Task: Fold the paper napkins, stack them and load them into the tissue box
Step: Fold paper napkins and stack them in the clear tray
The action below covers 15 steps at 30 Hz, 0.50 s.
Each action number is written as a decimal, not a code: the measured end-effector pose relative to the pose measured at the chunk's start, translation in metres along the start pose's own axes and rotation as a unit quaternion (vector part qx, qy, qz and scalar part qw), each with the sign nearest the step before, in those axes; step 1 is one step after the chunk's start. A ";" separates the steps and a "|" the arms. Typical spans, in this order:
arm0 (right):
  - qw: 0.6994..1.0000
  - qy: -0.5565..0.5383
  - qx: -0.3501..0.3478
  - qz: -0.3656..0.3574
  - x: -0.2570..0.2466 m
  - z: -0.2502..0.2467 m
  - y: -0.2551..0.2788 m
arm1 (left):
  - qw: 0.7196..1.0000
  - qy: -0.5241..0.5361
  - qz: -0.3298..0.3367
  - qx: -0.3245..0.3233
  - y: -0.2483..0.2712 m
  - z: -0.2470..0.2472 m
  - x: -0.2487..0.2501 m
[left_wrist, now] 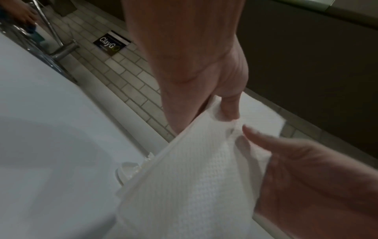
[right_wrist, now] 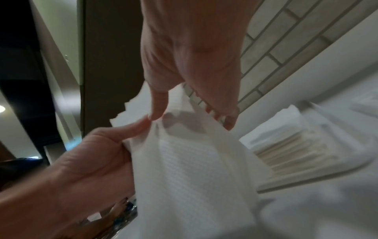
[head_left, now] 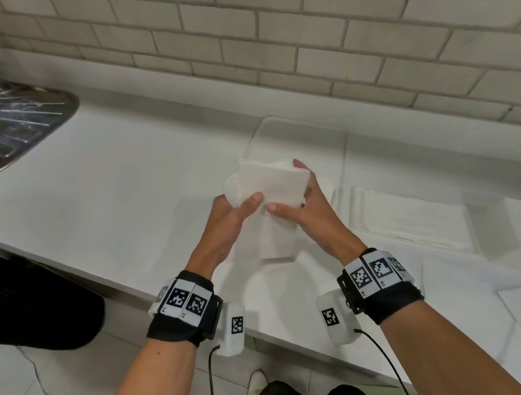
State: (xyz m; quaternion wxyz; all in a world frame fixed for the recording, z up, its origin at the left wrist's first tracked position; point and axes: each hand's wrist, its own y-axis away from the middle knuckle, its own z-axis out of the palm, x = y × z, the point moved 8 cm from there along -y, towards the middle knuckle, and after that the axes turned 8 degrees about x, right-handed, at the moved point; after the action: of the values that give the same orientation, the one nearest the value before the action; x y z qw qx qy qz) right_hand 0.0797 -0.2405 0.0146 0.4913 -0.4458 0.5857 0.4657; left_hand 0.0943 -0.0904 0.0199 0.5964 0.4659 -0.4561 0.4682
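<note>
Both hands hold one thick wad of white paper napkins (head_left: 270,183) just above the white counter (head_left: 109,192). The wad bends over at the top and its lower part hangs down to the counter. My left hand (head_left: 240,201) grips its left side, thumb on the near face and fingers hidden behind. My right hand (head_left: 286,185) grips the right side, thumb beside the left thumb and fingers curled over the far edge. The wrist views show the embossed napkins (left_wrist: 194,177) (right_wrist: 184,169) pinched by the left hand (left_wrist: 223,111) and right hand (right_wrist: 190,119). A white rounded tissue box (head_left: 294,133) lies behind.
A flat pile of napkins (head_left: 413,214) (right_wrist: 286,153) lies on the counter to the right, with loose sheets (head_left: 484,287) nearer the front edge. A steel sink drainer (head_left: 7,126) and tap (left_wrist: 61,50) are at the far left. A tiled wall (head_left: 269,37) backs the counter.
</note>
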 end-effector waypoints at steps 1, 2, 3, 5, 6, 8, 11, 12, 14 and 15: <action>1.000 -0.004 -0.022 0.017 0.006 0.001 0.001 | 1.000 0.003 0.001 -0.006 0.000 0.000 0.001; 0.999 -0.001 -0.032 0.028 0.009 0.002 0.004 | 1.000 0.002 0.002 -0.004 0.001 0.000 0.002; 0.999 0.009 -0.027 0.029 0.011 0.002 0.005 | 1.000 0.001 0.005 0.007 0.001 -0.002 0.001; 1.000 0.014 0.006 0.022 0.012 0.001 0.009 | 0.999 0.002 0.010 0.030 0.001 -0.007 -0.005; 1.000 0.007 0.018 0.015 0.011 0.001 0.010 | 0.999 0.003 0.010 0.038 0.002 -0.009 -0.009; 0.999 -0.011 0.030 0.000 0.007 0.002 0.011 | 0.999 0.012 0.012 0.052 0.003 -0.011 -0.014; 0.998 -0.045 0.021 -0.031 -0.001 0.004 0.014 | 0.996 0.048 0.034 0.066 0.005 -0.012 -0.011; 0.998 -0.056 0.015 -0.036 -0.002 0.006 0.015 | 0.995 0.061 0.040 0.065 0.005 -0.012 -0.010; 0.997 -0.069 0.012 -0.030 0.005 0.008 0.017 | 0.995 0.075 0.039 0.059 0.006 -0.009 -0.012; 0.997 -0.069 0.016 -0.023 0.009 0.009 0.018 | 0.995 0.076 0.033 0.059 0.007 -0.009 -0.016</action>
State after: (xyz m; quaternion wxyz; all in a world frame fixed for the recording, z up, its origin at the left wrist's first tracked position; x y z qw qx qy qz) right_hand 0.0627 -0.2292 0.0066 0.5480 -0.4183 0.5472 0.4747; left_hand 0.0864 -0.0830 0.0036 0.5848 0.4478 -0.3967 0.5478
